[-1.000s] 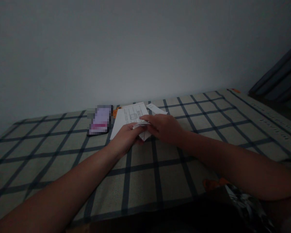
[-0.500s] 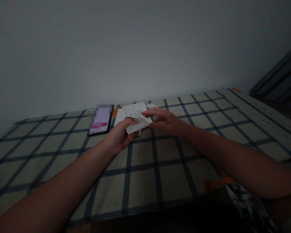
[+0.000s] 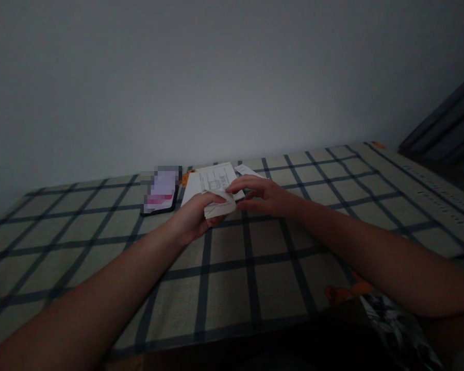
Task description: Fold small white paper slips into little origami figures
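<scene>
My left hand is closed on a small folded paper, its thumb lying across the top and its fingers underneath. From the other side, my right hand reaches the paper's right edge. Its curved index finger and thumb touch the paper with the edge between them, while a gap shows farther back between the fingers. Just beyond both hands lies a flat white printed sheet or pad, partly hidden by them. A narrow white slip pokes out behind my right hand.
A phone with a lit, blurred screen lies left of the white sheet. All of this rests on a checked cloth with dark lines and orange figures. A grey wall rises behind, and dark folded fabric hangs at far right.
The folded paper in my left hand has turned, and its face now looks flatter and smoother. My right index finger has come slightly lower, onto the paper. More of the narrow slip shows.
</scene>
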Demonstrator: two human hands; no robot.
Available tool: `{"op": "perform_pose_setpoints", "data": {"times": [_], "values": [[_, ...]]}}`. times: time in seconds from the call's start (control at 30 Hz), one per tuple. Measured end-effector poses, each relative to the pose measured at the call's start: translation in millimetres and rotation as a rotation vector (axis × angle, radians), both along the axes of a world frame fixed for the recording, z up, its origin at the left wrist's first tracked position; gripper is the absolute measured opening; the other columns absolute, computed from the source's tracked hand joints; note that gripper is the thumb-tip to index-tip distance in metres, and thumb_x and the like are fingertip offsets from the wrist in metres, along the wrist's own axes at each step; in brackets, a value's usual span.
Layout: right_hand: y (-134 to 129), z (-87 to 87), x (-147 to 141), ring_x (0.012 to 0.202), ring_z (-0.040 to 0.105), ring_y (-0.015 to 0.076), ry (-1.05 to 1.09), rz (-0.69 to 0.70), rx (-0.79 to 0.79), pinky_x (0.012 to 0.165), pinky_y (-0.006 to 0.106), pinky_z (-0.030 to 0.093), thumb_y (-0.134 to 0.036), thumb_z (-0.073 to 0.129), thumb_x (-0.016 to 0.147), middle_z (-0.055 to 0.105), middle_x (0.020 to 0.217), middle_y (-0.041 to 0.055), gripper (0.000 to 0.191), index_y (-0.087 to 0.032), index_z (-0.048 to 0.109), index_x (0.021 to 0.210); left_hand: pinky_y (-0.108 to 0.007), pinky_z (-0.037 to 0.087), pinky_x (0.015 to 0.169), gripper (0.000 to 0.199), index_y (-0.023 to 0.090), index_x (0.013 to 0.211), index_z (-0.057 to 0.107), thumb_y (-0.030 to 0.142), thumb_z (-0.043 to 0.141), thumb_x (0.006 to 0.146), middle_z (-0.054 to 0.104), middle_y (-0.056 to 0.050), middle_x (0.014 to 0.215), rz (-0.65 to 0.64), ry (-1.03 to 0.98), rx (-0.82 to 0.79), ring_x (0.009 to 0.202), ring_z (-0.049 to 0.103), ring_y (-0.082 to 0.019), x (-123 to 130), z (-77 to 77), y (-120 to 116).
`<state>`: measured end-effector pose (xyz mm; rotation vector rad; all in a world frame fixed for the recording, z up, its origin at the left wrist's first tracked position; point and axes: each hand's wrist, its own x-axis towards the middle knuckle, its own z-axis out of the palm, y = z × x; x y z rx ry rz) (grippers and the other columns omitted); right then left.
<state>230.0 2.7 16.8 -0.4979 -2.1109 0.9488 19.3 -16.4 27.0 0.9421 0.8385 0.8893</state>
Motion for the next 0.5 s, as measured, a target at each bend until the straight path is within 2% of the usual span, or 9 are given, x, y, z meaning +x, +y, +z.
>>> {"op": "perform_pose_setpoints", "data": {"times": [0.17, 0.33, 0.5], "values": [[-0.3, -0.2, -1.3, 0.109, 0.059, 0.0194, -0.013, -0.031, -0.011, 0.079, 0.031, 0.057, -0.036, 0.068, 0.086, 0.060, 0.123, 0.0114, 0.041, -0.019, 0.063, 0.122, -0.017, 0.032, 0.034, 0.032, 0.012, 0.102, 0.065, 0.016, 0.068, 0.071, 0.062, -0.001, 0.068, 0.013, 0.077, 0.094, 0.046, 0.049, -0.008, 1.1, -6.3, -0.5], [0.7, -0.5, 0.6, 0.113, 0.058, 0.0205, -0.040, -0.012, 0.005, 0.083, 0.034, 0.056, -0.035, 0.066, 0.088, 0.059, 0.124, 0.0115, 0.042, -0.020, 0.061, 0.126, -0.019, 0.028, 0.034, 0.028, 0.013, 0.098, 0.067, 0.020, 0.069, 0.071, 0.064, -0.001, 0.070, 0.057, 0.147, 0.115, 0.046, 0.049, -0.009, 1.8, -7.7, -1.1], [0.2, -2.2, -0.1, 0.112, 0.058, 0.0205, -0.061, 0.001, 0.009, 0.082, 0.033, 0.057, -0.035, 0.067, 0.086, 0.058, 0.125, 0.0119, 0.046, -0.019, 0.059, 0.129, -0.021, 0.038, 0.048, 0.033, 0.014, 0.102, 0.070, 0.022, 0.073, 0.070, 0.071, -0.006, 0.090, 0.065, 0.192, 0.145, 0.064, 0.059, -0.013, 2.1, -8.7, -1.9]]}}
